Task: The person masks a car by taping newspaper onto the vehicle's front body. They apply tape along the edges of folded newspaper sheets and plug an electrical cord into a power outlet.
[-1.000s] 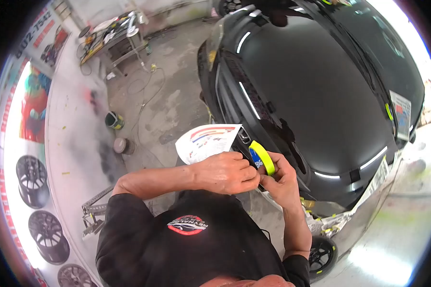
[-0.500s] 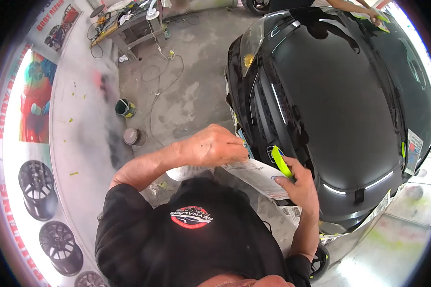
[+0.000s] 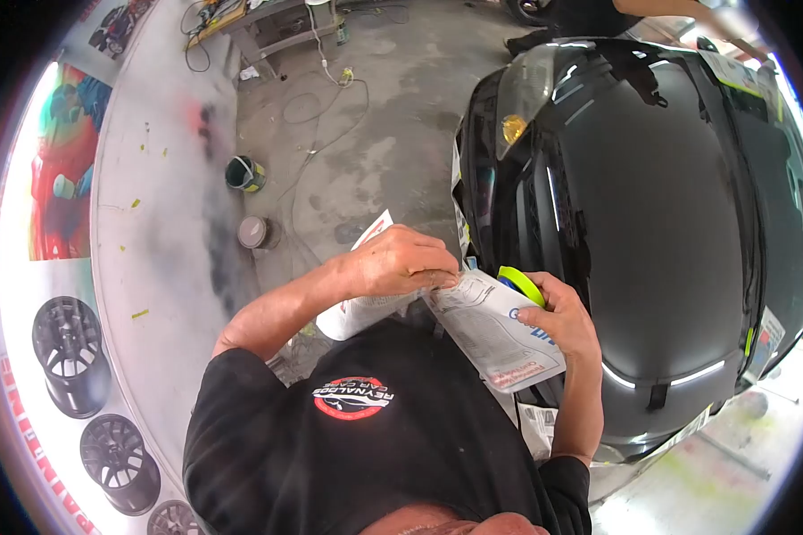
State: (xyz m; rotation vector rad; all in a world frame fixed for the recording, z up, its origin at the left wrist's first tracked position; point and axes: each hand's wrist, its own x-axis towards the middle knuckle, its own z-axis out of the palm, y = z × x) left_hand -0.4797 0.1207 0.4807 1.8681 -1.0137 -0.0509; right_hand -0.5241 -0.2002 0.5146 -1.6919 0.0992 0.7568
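My left hand (image 3: 409, 260) is closed in a pinch on the upper edge of a sheet of newspaper (image 3: 495, 334). My right hand (image 3: 558, 316) grips a roll of yellow-green masking tape (image 3: 521, 283), its thumb lying over the newspaper's right side. Printed paper (image 3: 357, 312) also hangs below and left of my left hand; whether it belongs to the same sheet I cannot tell. Just beyond my right hand stands a black car (image 3: 651, 223), with paper and yellow-green tape along its edges.
Another person's arm (image 3: 678, 11) reaches over the car's far side, near taped newspaper (image 3: 736, 73). On the floor at left are a dark bucket (image 3: 244, 174), a can (image 3: 253, 233) and a loose cord (image 3: 366, 107). A workbench (image 3: 277, 27) stands at the back; wheel pictures line the left wall.
The newspaper has turned to show more of its printed face, and paper now sticks up left of my left hand. My view has shifted. The other person's hand has moved farther off.
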